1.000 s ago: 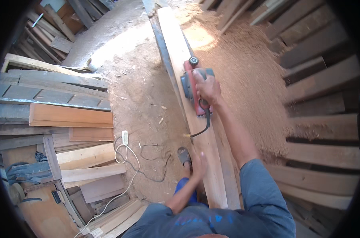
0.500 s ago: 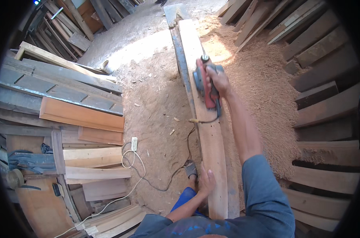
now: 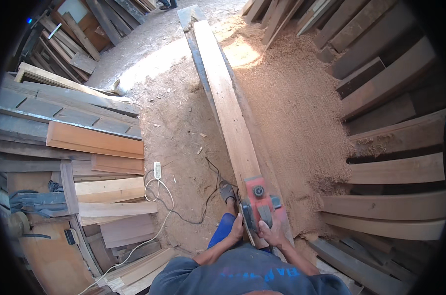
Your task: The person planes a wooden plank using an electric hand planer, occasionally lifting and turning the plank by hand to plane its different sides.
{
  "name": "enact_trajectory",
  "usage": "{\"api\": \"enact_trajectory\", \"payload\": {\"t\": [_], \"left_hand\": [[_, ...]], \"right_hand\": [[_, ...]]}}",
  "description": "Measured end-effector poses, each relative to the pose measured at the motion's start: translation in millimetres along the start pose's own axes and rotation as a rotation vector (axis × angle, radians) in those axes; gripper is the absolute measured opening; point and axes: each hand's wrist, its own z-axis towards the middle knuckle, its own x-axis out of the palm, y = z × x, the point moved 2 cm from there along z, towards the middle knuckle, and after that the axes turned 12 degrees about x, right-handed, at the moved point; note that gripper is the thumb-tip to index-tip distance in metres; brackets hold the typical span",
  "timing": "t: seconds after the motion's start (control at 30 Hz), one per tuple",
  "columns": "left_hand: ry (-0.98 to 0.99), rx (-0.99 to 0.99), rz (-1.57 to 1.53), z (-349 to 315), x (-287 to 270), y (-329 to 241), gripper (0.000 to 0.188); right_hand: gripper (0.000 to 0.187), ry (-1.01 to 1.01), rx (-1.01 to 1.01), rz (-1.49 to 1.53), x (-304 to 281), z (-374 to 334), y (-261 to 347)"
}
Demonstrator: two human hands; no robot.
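A long pale wooden board (image 3: 228, 110) lies lengthwise on a narrow bench (image 3: 196, 56). On its near end, close to my body, sits a red and grey electric hand planer (image 3: 256, 199). My right hand (image 3: 272, 232) is closed round the planer's rear handle. Left of the planer, my left hand (image 3: 236, 228) grips the board's near left edge; some of its fingers are hidden. A dark power cord (image 3: 203, 216) runs across the floor on the left side. Several small dark marks dot the board's face.
Sawdust and shavings (image 3: 292, 108) cover the floor right of the bench. Stacked planks (image 3: 395, 167) line the right side, and more boards (image 3: 95, 140) lie at left. A white power strip (image 3: 157, 170) rests on the floor. My sandalled foot (image 3: 227, 191) is beside the bench.
My right hand has drawn the planer from the far part of the board back to its near end. My left hand has shifted from the board's top to its left edge. The view has turned slightly.
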Motion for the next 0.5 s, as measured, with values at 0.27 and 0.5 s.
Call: {"api": "enact_trajectory", "payload": {"t": [0.27, 0.5], "left_hand": [[-0.17, 0.178, 0.121, 100.7, -10.6, -34.9, 0.069], [-0.306, 0.295, 0.73, 129.2, 27.5, -54.6, 0.063]], "right_hand": [[0.032, -0.065, -0.017, -0.025, 5.0, 180.4, 107.6], [0.05, -0.177, 0.008, -0.185, -3.2, 391.3, 249.0]]}}
